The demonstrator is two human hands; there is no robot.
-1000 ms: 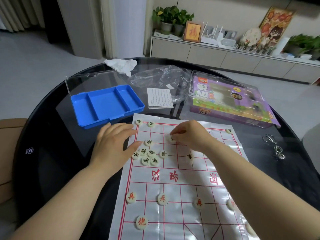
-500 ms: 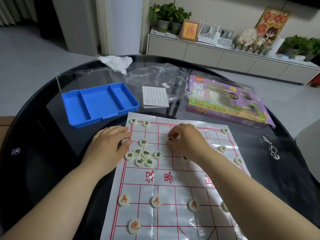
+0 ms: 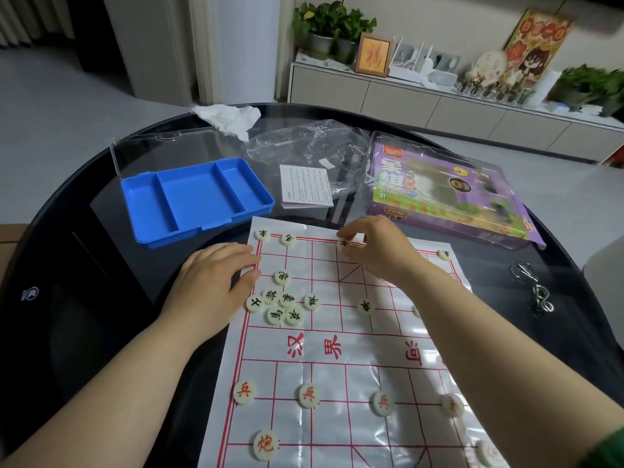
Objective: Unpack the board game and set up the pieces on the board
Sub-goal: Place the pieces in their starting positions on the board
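A paper game board (image 3: 337, 352) printed with red grid lines lies flat on a dark round glass counter (image 3: 101, 298), its far edge near a purple game box (image 3: 445, 194). The right hand (image 3: 378, 248) reaches to the board's far row, its grip pinching a pale disc marked in black (image 3: 344, 244) between thumb and fingertips. The left hand (image 3: 216, 285) rests flat, fingers together, on the board's left edge, its grip holding nothing. Just beside its thumb sits a cluster of black-lettered pieces (image 3: 280, 305). Red-lettered pieces (image 3: 309, 395) stand in a row on the near half. Beyond the board's far left corner lies an open blue tray (image 3: 199, 197) with a clear lid, and next to it a printed leaflet (image 3: 305, 190) over crumpled clear plastic wrap (image 3: 304, 146).
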